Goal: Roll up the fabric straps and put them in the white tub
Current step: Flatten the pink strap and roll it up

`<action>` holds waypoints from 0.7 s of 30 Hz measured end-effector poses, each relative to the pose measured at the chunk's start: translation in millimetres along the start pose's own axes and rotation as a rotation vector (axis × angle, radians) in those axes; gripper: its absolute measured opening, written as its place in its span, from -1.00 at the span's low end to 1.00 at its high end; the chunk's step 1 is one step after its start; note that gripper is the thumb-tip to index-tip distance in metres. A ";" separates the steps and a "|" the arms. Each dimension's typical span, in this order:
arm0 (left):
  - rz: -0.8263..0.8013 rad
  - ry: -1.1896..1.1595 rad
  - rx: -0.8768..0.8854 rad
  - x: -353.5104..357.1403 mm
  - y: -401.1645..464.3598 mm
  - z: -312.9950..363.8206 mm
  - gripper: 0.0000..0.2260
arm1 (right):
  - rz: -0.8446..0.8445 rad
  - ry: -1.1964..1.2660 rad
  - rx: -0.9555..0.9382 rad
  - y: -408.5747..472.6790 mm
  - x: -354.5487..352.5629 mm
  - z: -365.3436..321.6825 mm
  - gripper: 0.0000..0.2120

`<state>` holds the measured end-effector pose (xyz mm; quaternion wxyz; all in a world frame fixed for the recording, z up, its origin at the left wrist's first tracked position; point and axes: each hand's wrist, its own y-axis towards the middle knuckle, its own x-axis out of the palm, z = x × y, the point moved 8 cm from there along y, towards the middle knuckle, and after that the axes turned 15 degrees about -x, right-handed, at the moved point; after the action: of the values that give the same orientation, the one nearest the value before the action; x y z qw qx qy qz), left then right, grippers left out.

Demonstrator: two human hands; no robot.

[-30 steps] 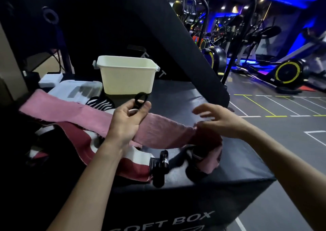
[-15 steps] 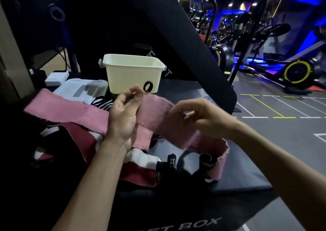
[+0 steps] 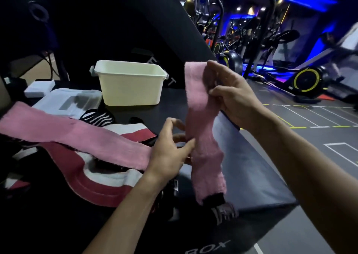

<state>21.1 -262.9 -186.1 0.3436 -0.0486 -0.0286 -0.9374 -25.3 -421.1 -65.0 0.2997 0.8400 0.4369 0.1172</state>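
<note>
near: left hand (image 3: 170, 153) pinching pink strap (image 3: 201, 137) at its bend, fingers (image 3: 188, 144) curled on the cloth | mid: right hand (image 3: 230, 96) gripping the strap's raised upper end, lower end hanging over the black surface (image 3: 170, 106) | left: red-and-white strap (image 3: 93, 184) lying flat | far: white tub (image 3: 129, 83) upright on surface

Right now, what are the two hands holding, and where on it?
Both hold the pink strap. The right hand pinches its raised upper end; the left hand pinches it lower, at the bend.
</note>
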 end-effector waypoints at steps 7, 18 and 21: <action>0.094 0.359 -0.126 -5.2 9.2 -29.0 -0.55 | -0.084 -0.425 0.381 -12.2 -4.2 98.1 -0.24; -0.153 0.941 -0.055 3.4 10.8 -33.9 -0.57 | -0.533 -0.815 0.407 3.6 2.5 182.4 -0.26; -0.235 1.116 0.018 8.4 9.3 -36.1 -0.67 | -0.648 -1.204 0.370 7.8 -2.0 192.6 -0.35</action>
<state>18.1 -278.5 -220.9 0.2006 0.4606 0.1441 -0.8526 67.1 -503.3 -212.9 0.3614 0.6236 0.4360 -0.5389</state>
